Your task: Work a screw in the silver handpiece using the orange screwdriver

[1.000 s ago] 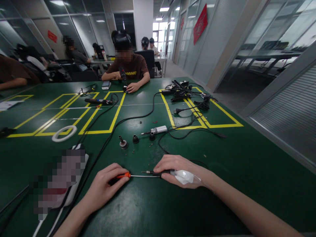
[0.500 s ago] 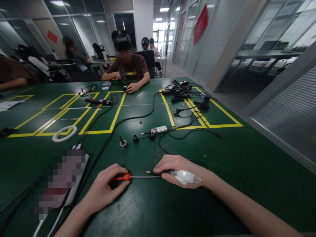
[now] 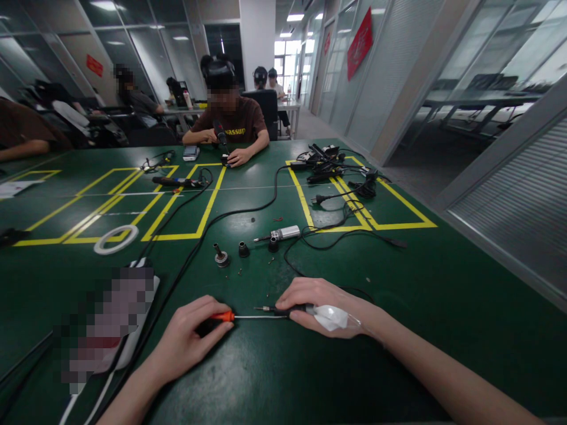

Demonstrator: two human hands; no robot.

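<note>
My left hand [image 3: 190,330] is closed round the orange handle of a screwdriver [image 3: 228,317]. The screwdriver's thin metal shaft points right, its tip end meeting the underside of what my right hand [image 3: 312,301] grips. That is a black pen-like tool [image 3: 284,310] with a narrow metal tip pointing left; most of its body is hidden under my fingers. A white and clear plastic-like piece [image 3: 331,317] lies along my right thumb and wrist. Beyond the hands stand a metal-based part with a stem [image 3: 221,258], two black cone-shaped caps [image 3: 243,249] and several tiny screws [image 3: 271,260].
A silver cylinder with a thin rod [image 3: 286,233] lies farther back. Black cables [image 3: 248,211] cross the green table [image 3: 248,383]. At left are a tape ring [image 3: 116,239] and a blurred-out white-edged object [image 3: 142,321]. Tangled black tools [image 3: 323,162] lie far right; a co-worker [image 3: 243,121] sits opposite.
My left hand has shifted very slightly on the screwdriver, whose handle sits a little differently in the fingers. My right hand and the parts on the table look unmoved.
</note>
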